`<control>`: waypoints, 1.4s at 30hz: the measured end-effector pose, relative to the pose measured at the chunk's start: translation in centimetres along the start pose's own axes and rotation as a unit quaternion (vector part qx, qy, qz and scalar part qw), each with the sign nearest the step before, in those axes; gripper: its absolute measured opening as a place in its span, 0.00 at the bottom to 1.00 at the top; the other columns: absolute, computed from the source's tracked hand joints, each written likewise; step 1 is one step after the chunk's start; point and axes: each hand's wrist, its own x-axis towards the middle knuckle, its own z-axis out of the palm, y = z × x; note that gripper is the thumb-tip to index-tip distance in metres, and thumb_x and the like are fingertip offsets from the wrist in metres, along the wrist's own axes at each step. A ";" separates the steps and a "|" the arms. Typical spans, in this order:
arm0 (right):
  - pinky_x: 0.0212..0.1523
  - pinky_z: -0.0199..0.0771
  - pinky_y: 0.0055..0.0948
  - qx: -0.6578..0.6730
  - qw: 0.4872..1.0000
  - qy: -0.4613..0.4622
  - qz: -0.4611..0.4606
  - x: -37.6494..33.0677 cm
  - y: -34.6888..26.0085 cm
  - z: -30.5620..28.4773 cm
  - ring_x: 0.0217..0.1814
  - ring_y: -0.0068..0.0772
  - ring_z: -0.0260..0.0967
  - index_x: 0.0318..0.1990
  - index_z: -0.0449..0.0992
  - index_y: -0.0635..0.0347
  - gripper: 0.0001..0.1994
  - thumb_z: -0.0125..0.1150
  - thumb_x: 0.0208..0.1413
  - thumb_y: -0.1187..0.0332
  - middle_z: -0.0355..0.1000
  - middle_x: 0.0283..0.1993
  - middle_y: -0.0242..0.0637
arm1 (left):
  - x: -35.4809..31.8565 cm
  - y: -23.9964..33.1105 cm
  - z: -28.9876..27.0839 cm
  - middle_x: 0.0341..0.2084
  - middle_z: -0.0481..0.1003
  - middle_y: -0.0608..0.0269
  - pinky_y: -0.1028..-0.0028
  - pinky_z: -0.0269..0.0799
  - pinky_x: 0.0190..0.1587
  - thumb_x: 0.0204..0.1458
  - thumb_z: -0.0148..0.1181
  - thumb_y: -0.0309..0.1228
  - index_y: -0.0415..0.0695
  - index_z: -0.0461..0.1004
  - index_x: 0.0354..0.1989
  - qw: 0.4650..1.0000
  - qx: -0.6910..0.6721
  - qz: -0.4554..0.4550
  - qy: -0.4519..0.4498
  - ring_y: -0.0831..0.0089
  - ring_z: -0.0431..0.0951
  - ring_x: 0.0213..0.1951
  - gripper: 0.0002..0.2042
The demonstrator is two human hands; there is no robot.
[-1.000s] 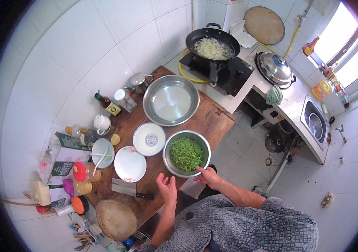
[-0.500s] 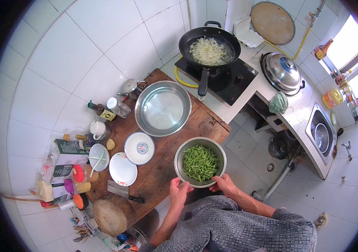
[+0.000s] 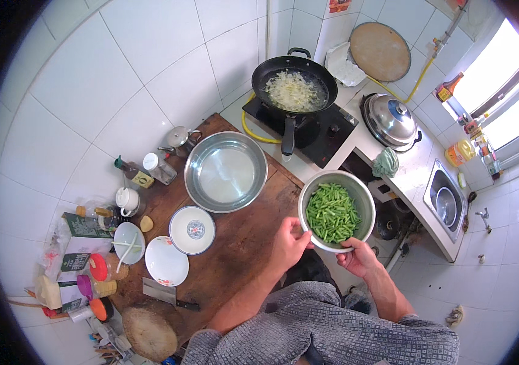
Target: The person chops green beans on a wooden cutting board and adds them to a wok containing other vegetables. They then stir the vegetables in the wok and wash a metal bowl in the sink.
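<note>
Between my hands is a metal bowl point(image 3: 368, 213) full of cut green beans point(image 3: 333, 213). My left hand point(image 3: 293, 243) grips its near left rim, and my right hand point(image 3: 360, 258) grips the near right rim with the thumb on the edge. Both hands are closed on the bowl, which is held up in front of me, past the right edge of the wooden table point(image 3: 235, 243). Ahead of it a black wok point(image 3: 259, 85) sits on the dark stove point(image 3: 326, 135), with pale chopped pieces point(image 3: 293, 91) inside; its handle points toward me.
A large steel basin point(image 3: 226, 173), two plates point(image 3: 195, 230), a cleaver point(image 3: 161, 291) and a round chopping board point(image 3: 148, 331) are on the table. Bottles and jars line the wall side. A lidded pot point(image 3: 390, 118) and the sink point(image 3: 436, 188) are at the right.
The bowl of green beans has moved to the right and slightly forward, with both hands still on its rim. My left forearm now reaches across the table's near edge. The view has shifted slightly.
</note>
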 end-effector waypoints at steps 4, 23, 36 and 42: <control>0.24 0.78 0.34 -0.043 0.996 0.018 -0.081 0.3 -6.3 2.0 0.21 0.39 0.76 0.44 0.74 0.72 0.10 0.51 0.65 0.71 0.78 0.28 0.46 | 5.2 3.8 3.0 0.49 0.76 0.49 0.70 0.89 0.41 0.64 0.61 0.20 0.31 0.64 0.57 0.999 -0.020 0.023 -0.033 0.67 0.86 0.40 0.17; 0.25 0.82 0.30 -0.304 0.895 -0.036 -0.325 21.6 -36.5 19.3 0.28 0.32 0.79 0.52 0.75 0.74 0.15 0.51 0.64 0.72 0.81 0.39 0.45 | 30.8 15.1 13.7 0.60 0.76 0.53 0.72 0.73 0.61 0.63 0.60 0.22 0.27 0.65 0.67 0.986 -0.077 0.138 0.058 0.72 0.78 0.58 0.24; 0.41 0.77 0.61 -0.584 0.462 0.168 -0.646 25.1 -40.8 22.0 0.41 0.73 0.79 0.71 0.53 0.68 0.32 0.57 0.63 0.70 0.79 0.38 0.67 | 32.4 13.8 12.2 0.71 0.65 0.36 0.67 0.75 0.63 0.64 0.65 0.30 0.26 0.58 0.73 0.989 -0.038 0.124 0.074 0.62 0.77 0.62 0.34; 0.44 0.76 0.59 -0.616 0.447 0.142 -0.633 23.1 -41.3 22.7 0.43 0.72 0.79 0.74 0.53 0.61 0.33 0.57 0.63 0.69 0.79 0.41 0.66 | 32.0 14.8 11.9 0.69 0.68 0.36 0.67 0.75 0.63 0.64 0.65 0.30 0.26 0.60 0.72 0.988 -0.050 0.130 0.072 0.61 0.78 0.61 0.32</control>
